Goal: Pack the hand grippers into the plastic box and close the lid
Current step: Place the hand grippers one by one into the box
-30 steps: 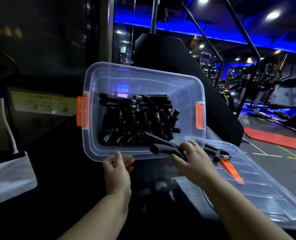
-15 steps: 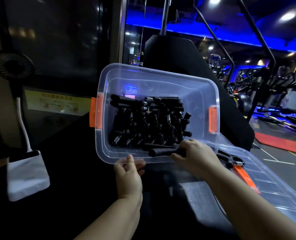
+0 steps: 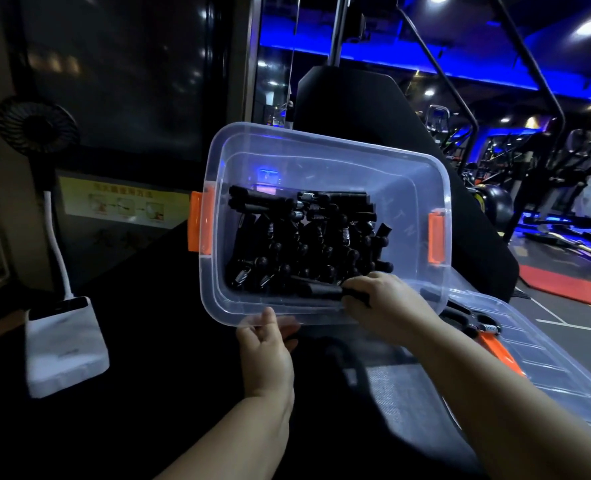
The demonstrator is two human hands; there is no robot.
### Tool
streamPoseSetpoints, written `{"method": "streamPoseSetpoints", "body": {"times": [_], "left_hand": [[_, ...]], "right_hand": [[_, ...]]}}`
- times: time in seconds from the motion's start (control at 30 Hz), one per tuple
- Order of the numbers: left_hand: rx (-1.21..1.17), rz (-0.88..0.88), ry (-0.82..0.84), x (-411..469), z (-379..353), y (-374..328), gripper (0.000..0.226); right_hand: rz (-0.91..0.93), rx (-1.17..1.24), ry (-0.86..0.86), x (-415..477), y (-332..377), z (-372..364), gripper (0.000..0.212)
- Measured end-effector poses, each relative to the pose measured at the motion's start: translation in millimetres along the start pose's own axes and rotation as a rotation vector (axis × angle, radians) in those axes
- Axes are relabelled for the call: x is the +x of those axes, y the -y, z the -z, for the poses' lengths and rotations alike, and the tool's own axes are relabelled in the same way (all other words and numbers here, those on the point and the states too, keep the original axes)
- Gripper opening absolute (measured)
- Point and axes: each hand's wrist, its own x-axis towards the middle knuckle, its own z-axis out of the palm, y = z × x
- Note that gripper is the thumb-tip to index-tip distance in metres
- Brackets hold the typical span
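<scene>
The left hand (image 3: 266, 344) holds the near rim of the clear plastic box (image 3: 321, 142) in the middle of the frame, thumb on top. The box tips toward the person. The right hand (image 3: 387, 299) reaches inside, fingers curled round one black hand gripper (image 3: 321, 290), beside the pile of hand grippers (image 3: 304, 237). The lid (image 3: 546, 358) lies at lower right with a spare gripper (image 3: 474, 322) on it. The table (image 3: 166, 341) is dark. A white fan (image 3: 36, 128) stands at left. Gym machines (image 3: 564, 161) sit in blue light at upper right.

Faint letters, perhaps T N, on plastic box (image 3: 406, 216) wall, up-right of right hand (image 3: 387, 301) gripping hand gripper (image 3: 321, 291); yellow sign (image 3: 121, 206) far left, characters blurred
</scene>
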Motion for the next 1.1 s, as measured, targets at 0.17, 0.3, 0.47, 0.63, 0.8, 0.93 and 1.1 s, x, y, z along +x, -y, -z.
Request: {"method": "streamPoseSetpoints", "body": {"times": [0.17, 0.3, 0.47, 0.63, 0.8, 0.93, 1.1], "left_hand": [[-0.039, 0.012, 0.022, 1.6, 0.2, -0.3, 0.010], [-0.095, 0.021, 0.022, 0.6, 0.0, 1.2, 0.010], [-0.071, -0.024, 0.044, 0.5, 1.5, 4.1, 0.011], [-0.033, -0.085, 0.034, 4.0, 2.1, 9.3, 0.013], [-0.046, -0.084, 0.028, 4.4, 2.7, 11.1, 0.011], [-0.041, -0.086, 0.018, 4.8, 1.8, 10.1, 0.009], [-0.046, -0.089, 0.022, 5.1, 1.4, 10.1, 0.008]], "right_hand": [[0.042, 0.024, -0.204, 12.3, 11.9, 10.0, 0.028], [0.080, 0.002, -0.298, 36.3, 25.4, 20.4, 0.028], [0.109, -0.034, -0.348, 68.9, 48.0, 30.5, 0.032], [0.113, -0.068, -0.364, 101.3, 69.4, 36.4, 0.033], [0.062, -0.035, -0.303, 135.1, 80.5, 27.8, 0.032], [0.014, -0.011, -0.271, 157.6, 83.5, 17.1, 0.032], [-0.020, 0.072, -0.252, 173.4, 78.5, 7.8, 0.031]]}}
